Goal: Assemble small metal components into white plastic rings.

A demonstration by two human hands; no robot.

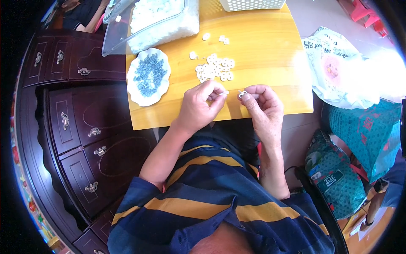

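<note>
Over the near part of the yellow table point(270, 46), my left hand point(198, 106) is closed in a pinch on a small white piece point(226, 92), mostly hidden by the fingers. To its right, my right hand point(266, 108) pinches a small white two-holed plastic piece point(242, 94), and a thin metal bit shows at its edge. The two hands are apart. Just beyond them lies a loose cluster of white two-holed plastic pieces point(215, 67). A scalloped white plate point(134, 94) left of my left hand holds many small grey metal pins or screws point(150, 74).
A clear plastic bin point(192, 21) full of white pieces stands at the far left, a white basket point(253, 4) at the far edge. Dark wooden drawers point(76, 110) flank the left. A white sack point(334, 67) and green bags point(363, 131) lie right. Other people show at top left and lower right.
</note>
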